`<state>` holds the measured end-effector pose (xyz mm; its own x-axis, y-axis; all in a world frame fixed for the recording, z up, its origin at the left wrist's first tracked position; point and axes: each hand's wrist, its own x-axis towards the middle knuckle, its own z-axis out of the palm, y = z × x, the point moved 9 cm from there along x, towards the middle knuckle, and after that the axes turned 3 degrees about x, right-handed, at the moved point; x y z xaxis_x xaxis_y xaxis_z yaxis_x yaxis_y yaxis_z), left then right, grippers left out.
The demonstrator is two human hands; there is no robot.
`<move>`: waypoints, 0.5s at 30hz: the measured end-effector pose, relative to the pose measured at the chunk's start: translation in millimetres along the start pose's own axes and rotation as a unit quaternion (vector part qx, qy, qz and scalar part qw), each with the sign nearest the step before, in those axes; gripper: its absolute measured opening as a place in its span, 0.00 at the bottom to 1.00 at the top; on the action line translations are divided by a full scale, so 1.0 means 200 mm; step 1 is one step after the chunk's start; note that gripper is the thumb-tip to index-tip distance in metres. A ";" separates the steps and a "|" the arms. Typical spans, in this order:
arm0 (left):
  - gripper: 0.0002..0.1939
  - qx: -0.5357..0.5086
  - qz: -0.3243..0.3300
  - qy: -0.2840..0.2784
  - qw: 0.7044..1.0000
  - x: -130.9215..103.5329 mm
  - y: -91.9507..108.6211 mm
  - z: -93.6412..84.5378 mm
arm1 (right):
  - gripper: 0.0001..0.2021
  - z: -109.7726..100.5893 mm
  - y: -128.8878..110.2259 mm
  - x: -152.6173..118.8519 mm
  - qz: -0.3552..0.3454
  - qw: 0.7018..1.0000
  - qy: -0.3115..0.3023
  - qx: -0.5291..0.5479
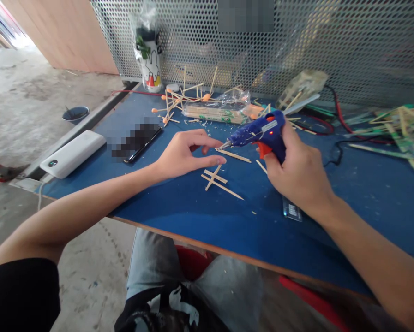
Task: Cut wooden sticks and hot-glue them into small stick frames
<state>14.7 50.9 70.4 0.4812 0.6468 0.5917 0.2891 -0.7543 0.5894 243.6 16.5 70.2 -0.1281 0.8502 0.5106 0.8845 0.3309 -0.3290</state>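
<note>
My right hand (300, 170) is wrapped around the handle of a blue hot glue gun (253, 131) with an orange trigger and a small red light. Its metal nozzle points left, close to the fingertips of my left hand (189, 154). That hand hovers with thumb and index finger apart, and nothing shows between them. Just below my left thumb, a few thin wooden sticks (224, 188) lie crossed on the blue table. Another wooden stick (236, 156) lies under the gun's nozzle. Part of one more stick (261, 166) shows beside my right hand.
A white power bank (73, 153) and a dark phone (143, 142) lie at left. Behind are a stick frame with orange blobs (179, 99), a bagged stick pack (215, 112) and a bunny-print cup (150, 64). Cables and a stick pile (404, 127) occupy the right.
</note>
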 end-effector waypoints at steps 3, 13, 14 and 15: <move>0.22 -0.009 -0.014 0.013 1.000 0.00 -0.02 0.00 | 0.40 -0.01 -0.01 0.00 -0.008 1.000 0.010 -0.005; 0.16 -0.015 -0.030 0.029 0.999 0.00 -0.03 0.00 | 0.40 -0.01 -0.01 0.00 -0.015 1.000 0.013 -0.005; 0.15 -0.003 -0.027 0.025 0.999 0.00 -0.03 0.00 | 0.39 -0.01 -0.01 0.00 -0.016 1.000 0.018 0.002; 0.15 0.011 -0.023 0.018 1.000 0.00 -0.03 -0.01 | 0.38 -0.02 0.00 0.00 -0.013 1.000 0.024 0.013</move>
<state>12.3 56.2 67.9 0.4368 0.6836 0.5848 0.3287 -0.7264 0.6036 245.0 14.2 73.8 -0.1282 0.8212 0.5560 0.8694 0.3628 -0.3354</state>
